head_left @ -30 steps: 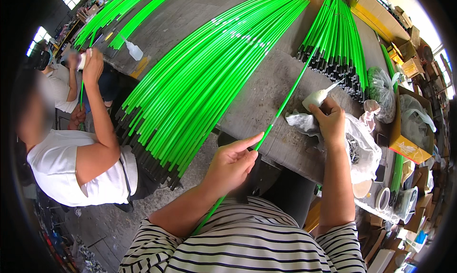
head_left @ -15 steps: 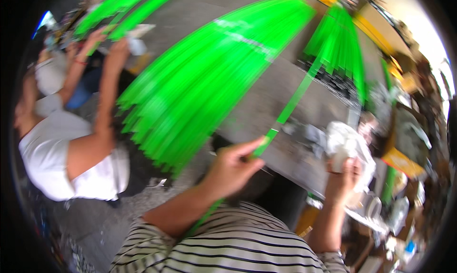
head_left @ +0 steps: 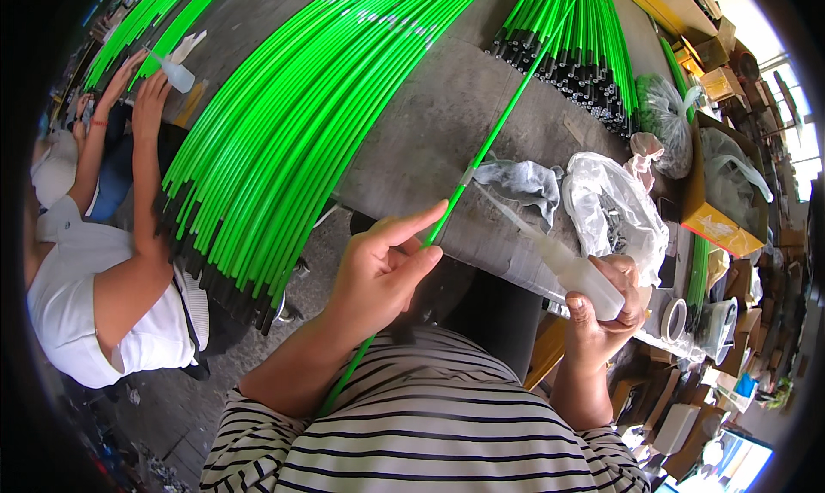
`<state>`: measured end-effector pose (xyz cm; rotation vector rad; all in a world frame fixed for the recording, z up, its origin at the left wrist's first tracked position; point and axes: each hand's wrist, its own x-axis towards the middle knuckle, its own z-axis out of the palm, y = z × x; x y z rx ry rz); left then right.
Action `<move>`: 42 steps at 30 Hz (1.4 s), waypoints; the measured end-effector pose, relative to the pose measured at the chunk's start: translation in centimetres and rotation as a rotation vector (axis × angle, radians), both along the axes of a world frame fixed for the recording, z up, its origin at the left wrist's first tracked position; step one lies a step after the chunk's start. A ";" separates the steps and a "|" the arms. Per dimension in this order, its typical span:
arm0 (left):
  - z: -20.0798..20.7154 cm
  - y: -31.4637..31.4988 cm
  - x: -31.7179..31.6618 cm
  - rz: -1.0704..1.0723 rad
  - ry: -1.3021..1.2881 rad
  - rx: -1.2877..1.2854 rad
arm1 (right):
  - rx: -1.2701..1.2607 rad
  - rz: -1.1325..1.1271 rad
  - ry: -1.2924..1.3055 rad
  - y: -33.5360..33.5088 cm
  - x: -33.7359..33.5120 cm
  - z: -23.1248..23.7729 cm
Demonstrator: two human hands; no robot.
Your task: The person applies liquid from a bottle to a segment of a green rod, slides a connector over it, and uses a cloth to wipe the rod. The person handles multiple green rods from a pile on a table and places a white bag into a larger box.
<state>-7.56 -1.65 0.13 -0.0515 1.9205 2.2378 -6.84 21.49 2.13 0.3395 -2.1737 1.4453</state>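
My left hand (head_left: 378,265) pinches a long thin green rod (head_left: 509,113) between thumb and fingers. The rod slants from beside my striped shirt up to the far bundle on the table. In my right hand (head_left: 608,314) is a translucent white squeeze bottle (head_left: 580,276) with a long thin nozzle, tilted toward the rod. The nozzle tip comes close to a pale band on the rod; whether they touch I cannot tell. A wide sheaf of green rods (head_left: 318,98) with black ends lies left of my left hand, its ends overhanging the table edge.
Another bundle of black-ended green rods (head_left: 593,55) lies at the far right. A grey cloth (head_left: 526,186) and an open clear plastic bag (head_left: 614,205) of small parts rest near the bottle. Boxes (head_left: 730,171) crowd the right side. At left, a co-worker (head_left: 112,295) handles rods and a similar bottle.
My right hand has turned the bottle toward the rod, its nozzle now near the pale band. The view has shifted, and the rod stays in my left hand.
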 end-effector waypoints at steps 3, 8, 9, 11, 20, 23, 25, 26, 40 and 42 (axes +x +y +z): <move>0.0 0.0 0.1 0.012 0.012 0.004 | 0.104 -0.021 0.013 -0.2 -0.1 0.5; 0.2 0.3 0.2 0.016 0.023 -0.019 | 0.192 -0.026 -0.006 -0.4 -0.1 0.9; 0.2 0.3 0.2 0.015 0.029 -0.020 | 0.199 -0.030 -0.013 -0.4 0.0 0.9; 0.2 0.2 0.2 0.013 0.040 -0.022 | 0.217 -0.033 -0.016 -0.4 0.0 0.8; 0.3 0.3 0.2 0.017 0.049 -0.013 | 0.233 -0.012 0.006 -0.2 -0.1 1.1; 0.6 0.3 0.1 0.022 0.009 -0.026 | 0.232 -0.012 -0.013 -0.2 -0.1 1.2; 0.6 0.2 0.3 0.022 0.031 -0.011 | 0.221 -0.001 -0.031 -0.5 0.0 1.3; 0.4 0.1 0.2 0.022 0.043 -0.004 | 0.230 -0.005 -0.013 -0.5 -0.2 1.5; 0.5 0.0 0.3 0.019 0.045 -0.024 | 0.267 -0.024 0.011 -0.8 0.0 1.6; 0.6 0.0 0.3 0.019 0.043 -0.019 | 0.296 -0.032 0.002 -0.8 0.1 1.7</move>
